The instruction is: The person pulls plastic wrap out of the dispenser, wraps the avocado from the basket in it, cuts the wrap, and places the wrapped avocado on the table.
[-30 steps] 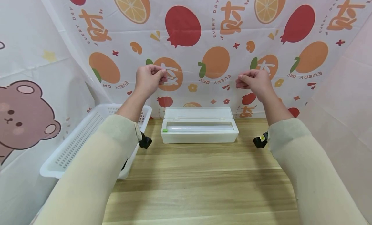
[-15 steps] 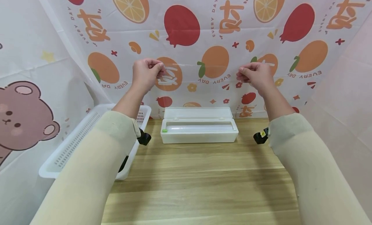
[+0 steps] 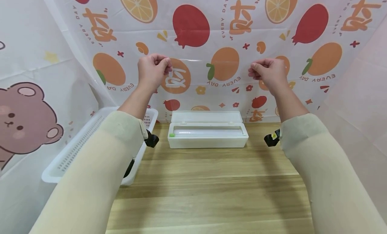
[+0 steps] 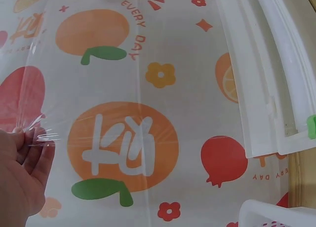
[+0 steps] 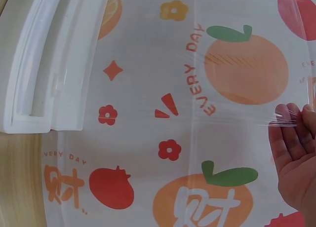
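In the head view my left hand [image 3: 152, 70] and right hand [image 3: 271, 73] are raised before the printed backdrop, level with each other. Between them stretches a sheet of clear cling film [image 3: 193, 60], its top edge a faint shiny line. The left wrist view has the left thumb and fingers pinching one gathered corner of the film [image 4: 47, 134]. At the opposite corner, the right fingers and thumb pinch the film [image 5: 282, 120] in the right wrist view. Below stands a white cling film dispenser [image 3: 208, 142], lid up, a roll inside. The film's lower edge is hard to make out.
A white perforated basket [image 3: 54, 177] stands at the left, partly behind the left sleeve, with something dark in it. The wooden table [image 3: 211, 193] extends in front of the dispenser. A green cutter slider [image 3: 172, 135] sits at the dispenser's left end.
Both hands have risen along the backdrop, lifting the top edge of the cling film higher. The dispenser and the basket have stayed in place.
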Demonstrator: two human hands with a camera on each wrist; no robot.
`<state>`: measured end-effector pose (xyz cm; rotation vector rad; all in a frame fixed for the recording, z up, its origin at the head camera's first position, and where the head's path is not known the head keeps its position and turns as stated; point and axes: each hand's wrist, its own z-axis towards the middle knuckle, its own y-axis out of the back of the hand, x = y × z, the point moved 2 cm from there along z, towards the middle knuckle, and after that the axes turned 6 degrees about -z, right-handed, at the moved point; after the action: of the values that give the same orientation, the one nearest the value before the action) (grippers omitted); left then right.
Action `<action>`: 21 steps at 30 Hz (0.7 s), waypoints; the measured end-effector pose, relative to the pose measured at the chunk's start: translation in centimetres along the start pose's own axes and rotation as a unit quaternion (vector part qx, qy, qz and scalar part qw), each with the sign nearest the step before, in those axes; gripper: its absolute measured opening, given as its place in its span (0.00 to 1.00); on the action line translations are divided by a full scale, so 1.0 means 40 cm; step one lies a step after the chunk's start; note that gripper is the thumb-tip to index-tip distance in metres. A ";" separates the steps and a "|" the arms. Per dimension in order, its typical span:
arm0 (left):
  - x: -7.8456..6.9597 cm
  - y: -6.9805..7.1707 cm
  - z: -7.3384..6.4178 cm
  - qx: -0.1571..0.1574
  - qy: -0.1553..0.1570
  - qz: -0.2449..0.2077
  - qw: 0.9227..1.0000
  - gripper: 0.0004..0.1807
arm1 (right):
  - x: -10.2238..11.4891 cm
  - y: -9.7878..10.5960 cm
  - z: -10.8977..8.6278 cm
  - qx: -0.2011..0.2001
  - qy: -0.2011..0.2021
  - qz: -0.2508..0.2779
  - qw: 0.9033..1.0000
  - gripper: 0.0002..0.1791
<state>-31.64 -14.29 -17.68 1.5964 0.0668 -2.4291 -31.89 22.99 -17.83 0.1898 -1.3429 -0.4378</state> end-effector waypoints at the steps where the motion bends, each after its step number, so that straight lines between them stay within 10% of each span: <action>1: -0.004 0.001 0.001 0.001 0.001 0.005 1.000 0.15 | 0.004 0.001 0.001 -0.002 -0.002 0.000 1.000 0.22; 21: -0.075 0.007 0.023 0.005 -0.008 -0.020 1.000 0.15 | 0.065 0.021 0.002 -0.029 -0.014 0.036 0.999 0.24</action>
<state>-31.26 -14.20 -14.56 1.5948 0.0862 -2.4761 -31.41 22.68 -15.16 0.0871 -1.3577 -0.4200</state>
